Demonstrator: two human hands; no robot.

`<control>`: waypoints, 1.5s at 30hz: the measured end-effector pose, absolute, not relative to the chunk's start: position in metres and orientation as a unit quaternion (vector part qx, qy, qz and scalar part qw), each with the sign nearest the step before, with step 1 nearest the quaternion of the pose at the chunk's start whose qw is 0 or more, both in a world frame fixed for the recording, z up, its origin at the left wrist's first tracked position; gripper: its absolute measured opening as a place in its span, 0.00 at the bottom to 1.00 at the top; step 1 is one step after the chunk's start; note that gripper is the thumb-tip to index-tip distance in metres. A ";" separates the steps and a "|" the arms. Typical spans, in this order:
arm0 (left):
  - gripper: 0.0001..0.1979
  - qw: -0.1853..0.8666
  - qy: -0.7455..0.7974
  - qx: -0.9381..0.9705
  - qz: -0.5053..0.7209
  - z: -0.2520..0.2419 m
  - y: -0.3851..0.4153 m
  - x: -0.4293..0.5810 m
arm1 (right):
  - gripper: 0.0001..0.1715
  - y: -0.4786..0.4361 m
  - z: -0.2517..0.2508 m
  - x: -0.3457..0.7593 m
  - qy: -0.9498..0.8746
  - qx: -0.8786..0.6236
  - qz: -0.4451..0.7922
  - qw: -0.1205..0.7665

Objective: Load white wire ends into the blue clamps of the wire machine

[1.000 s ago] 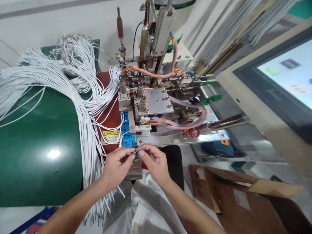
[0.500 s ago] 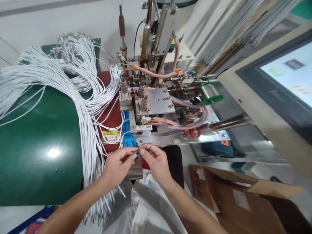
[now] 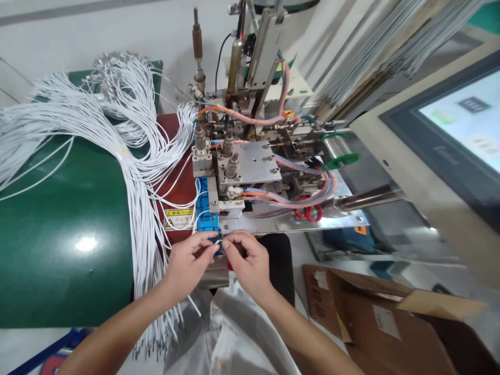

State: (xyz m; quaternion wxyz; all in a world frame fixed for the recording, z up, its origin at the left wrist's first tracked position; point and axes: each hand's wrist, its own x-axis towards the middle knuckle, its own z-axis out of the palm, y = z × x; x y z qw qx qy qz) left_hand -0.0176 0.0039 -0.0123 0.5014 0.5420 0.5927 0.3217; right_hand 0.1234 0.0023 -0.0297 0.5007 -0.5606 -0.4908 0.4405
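Note:
My left hand pinches a white cable close to its end, just in front of the machine's blue fixture. Thumb and forefinger of my right hand are closed at the tip of the same cable; the fine wire ends between the fingertips are too small to make out. White cables run from the blue fixture leftward to a large bundle of white cables, which hangs over the table's front edge.
The machine, with metal blocks and orange air hoses, stands straight ahead. A green table surface lies left. On the right are a screen and, below it, an open cardboard box. A yellow warning label is beside the fixture.
My fingertips have shifted slightly, and the white cable end now shows between both hands. The red spot by my right hand is more covered. The machine and bundle look the same.

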 end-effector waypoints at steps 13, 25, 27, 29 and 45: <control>0.11 0.192 0.545 0.797 0.175 -0.016 0.020 -0.042 | 0.07 0.019 -0.049 0.132 -0.647 -0.613 0.313 0.328; 0.13 0.212 0.539 0.801 0.150 -0.019 0.026 -0.043 | 0.07 0.024 -0.054 0.133 -0.636 -0.599 0.362 0.324; 0.14 0.213 0.540 0.801 0.150 -0.020 0.026 -0.042 | 0.08 0.027 -0.053 0.137 -0.654 -0.579 0.369 0.316; 0.14 0.217 0.536 0.802 0.152 -0.020 0.027 -0.042 | 0.12 0.030 -0.052 0.139 -0.683 -0.562 0.353 0.304; 0.11 0.092 0.527 0.842 0.072 -0.008 0.020 -0.036 | 0.18 0.026 -0.072 0.124 -0.656 -0.585 0.307 0.365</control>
